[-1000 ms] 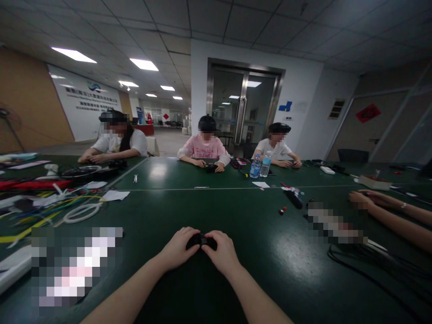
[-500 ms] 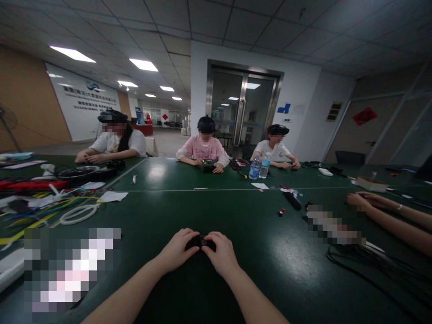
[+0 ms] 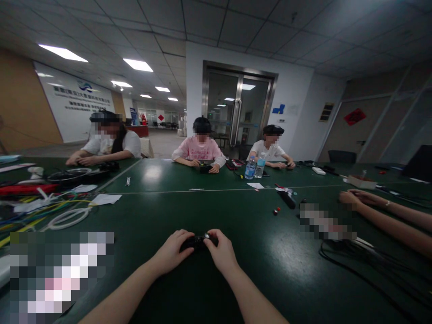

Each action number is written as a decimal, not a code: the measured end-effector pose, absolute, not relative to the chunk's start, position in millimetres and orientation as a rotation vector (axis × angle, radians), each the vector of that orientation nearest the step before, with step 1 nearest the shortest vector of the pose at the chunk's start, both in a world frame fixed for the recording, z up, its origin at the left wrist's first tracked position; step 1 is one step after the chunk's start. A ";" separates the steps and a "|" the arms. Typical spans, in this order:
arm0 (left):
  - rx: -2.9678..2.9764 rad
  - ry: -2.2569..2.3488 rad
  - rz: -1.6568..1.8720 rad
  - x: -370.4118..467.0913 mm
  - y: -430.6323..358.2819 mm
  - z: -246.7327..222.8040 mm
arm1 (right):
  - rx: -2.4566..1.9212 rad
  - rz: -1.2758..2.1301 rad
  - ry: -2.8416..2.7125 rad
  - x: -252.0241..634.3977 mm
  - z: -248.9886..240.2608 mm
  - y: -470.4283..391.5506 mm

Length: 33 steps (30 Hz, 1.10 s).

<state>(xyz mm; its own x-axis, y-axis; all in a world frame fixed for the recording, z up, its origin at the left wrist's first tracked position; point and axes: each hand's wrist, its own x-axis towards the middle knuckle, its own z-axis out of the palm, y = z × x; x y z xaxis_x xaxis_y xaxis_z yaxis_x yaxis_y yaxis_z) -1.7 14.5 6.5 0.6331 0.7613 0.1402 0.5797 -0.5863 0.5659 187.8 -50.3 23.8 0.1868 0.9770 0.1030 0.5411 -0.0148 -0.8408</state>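
Above the near part of the green table (image 3: 151,216), both my hands are closed on a small black object (image 3: 198,240) whose exact kind I cannot make out. My left hand (image 3: 173,253) grips its left end, thumb on the near side and fingers curled behind. At its right end, my right hand (image 3: 221,252) pinches it with thumb and index finger. A small bright silvery spot shows beside the right fingertips. The fingers cover much of the object.
Cables (image 3: 69,218) and paper (image 3: 106,199) lie at left. Two water bottles (image 3: 250,168) stand beyond, and a small red-and-black piece (image 3: 276,211) lies to the right. Another person's hands (image 3: 351,198) rest at far right. Three people wearing headsets sit across the table.
The view has turned slightly, so the surroundings sit farther left. My right fingers have shifted a little on the black object, and more of its middle shows. Both hands still hold it.
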 end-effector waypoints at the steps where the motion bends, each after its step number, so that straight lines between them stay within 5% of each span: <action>1: 2.374 1.056 0.510 -2.1 14.6 6.2 | -1.660 0.700 -1.434 190.5 24.7 -50.2; 33: 2.312 1.086 0.458 -2.6 10.3 15.1 | -1.510 0.353 -0.961 225.5 38.2 -50.8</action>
